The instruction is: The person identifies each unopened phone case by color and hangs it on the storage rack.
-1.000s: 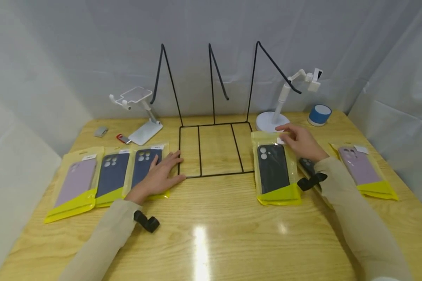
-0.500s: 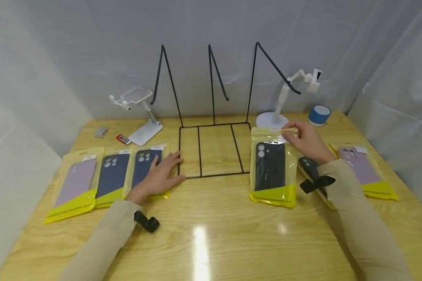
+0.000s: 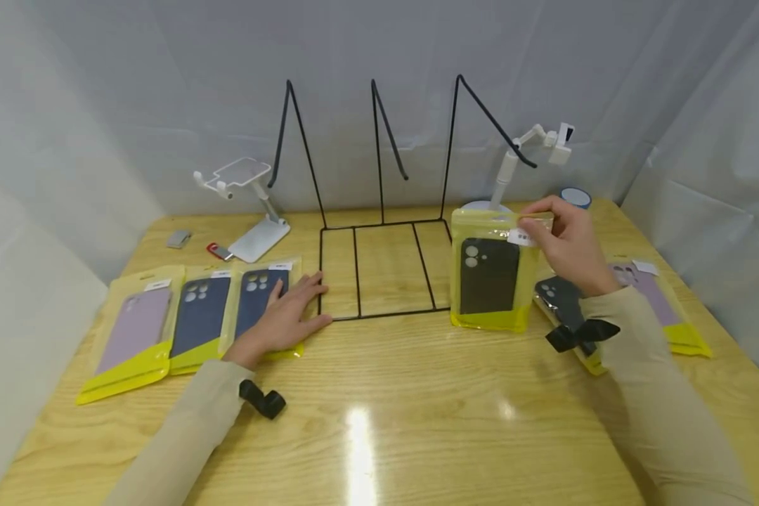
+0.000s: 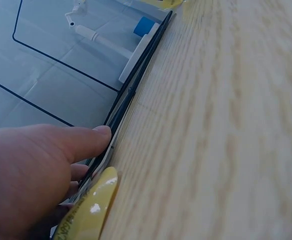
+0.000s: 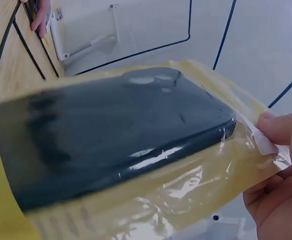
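Observation:
Between thumb and fingers my right hand (image 3: 566, 242) pinches the top corner of a bagged black phone case (image 3: 488, 275), which hangs upright near the rack's right side. In the right wrist view the clear and yellow bag (image 5: 186, 195) fills the middle, a white label (image 5: 260, 140) by the thumb. My left hand (image 3: 284, 315) lies with fingers spread over a bagged dark blue phone case (image 3: 251, 299), fingertips at the left edge of the black wire rack (image 3: 386, 315). In the left wrist view its thumb (image 4: 93, 140) reaches the rack's wire.
Left of my left hand lie another blue case (image 3: 199, 316) and a purple case (image 3: 135, 327), both bagged. Under my right wrist is a second black case (image 3: 559, 302), with a purple one (image 3: 654, 299) beyond. White phone stands (image 3: 259, 239) and a blue cylinder (image 3: 575, 198) stand behind.
My right hand has lifted the bagged black phone case off the table and tilted it upright, moving slightly right and up. My left hand has stayed in place.

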`<state>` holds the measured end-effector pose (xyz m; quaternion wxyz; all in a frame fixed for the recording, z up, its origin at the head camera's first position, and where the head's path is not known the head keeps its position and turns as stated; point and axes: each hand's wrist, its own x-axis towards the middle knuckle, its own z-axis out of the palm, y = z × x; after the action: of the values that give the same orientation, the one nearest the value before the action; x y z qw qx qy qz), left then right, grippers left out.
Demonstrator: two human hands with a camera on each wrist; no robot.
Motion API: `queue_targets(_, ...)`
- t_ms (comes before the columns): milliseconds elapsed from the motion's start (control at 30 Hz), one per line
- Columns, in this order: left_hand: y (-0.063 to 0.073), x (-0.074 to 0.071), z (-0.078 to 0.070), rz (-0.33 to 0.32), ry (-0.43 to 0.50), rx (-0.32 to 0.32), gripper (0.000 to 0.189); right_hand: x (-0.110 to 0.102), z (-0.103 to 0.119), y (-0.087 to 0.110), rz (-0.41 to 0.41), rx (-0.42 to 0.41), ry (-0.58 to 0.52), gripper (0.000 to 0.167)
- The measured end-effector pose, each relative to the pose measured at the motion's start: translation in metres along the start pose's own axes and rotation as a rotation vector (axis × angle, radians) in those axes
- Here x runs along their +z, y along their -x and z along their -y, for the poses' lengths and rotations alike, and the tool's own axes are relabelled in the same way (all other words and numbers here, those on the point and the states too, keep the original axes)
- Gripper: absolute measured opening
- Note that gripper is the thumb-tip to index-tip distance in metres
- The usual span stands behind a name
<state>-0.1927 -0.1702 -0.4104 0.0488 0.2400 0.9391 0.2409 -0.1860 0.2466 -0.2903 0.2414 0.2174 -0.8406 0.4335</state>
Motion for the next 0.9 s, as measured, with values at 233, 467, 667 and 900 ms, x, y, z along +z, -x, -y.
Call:
queue_targets(233,0.001,-0.001,-0.001,0.008,0.008,-0.005,0.059,-0.003,0.008,-0.002,-0.123,-0.186,-0.107,0.018)
queue_targets(467,0.0,-0.001,-0.001,-0.011,0.004,0.004,0.058,-0.007,0.014,-0.012,-0.266,-0.295,-0.323,0.042)
queue_targets(667,-0.001,-0.001,-0.001,-0.005,0.0,0.0,0.059,-0.009,0.022,-0.025,-0.345,-0.275,-0.378,0.034)
queue_targets(900,0.0,0.001,0.0,-0.014,0.013,0.009,0.059,-0.011,0.026,-0.036,-0.351,-0.238,-0.38,0.017)
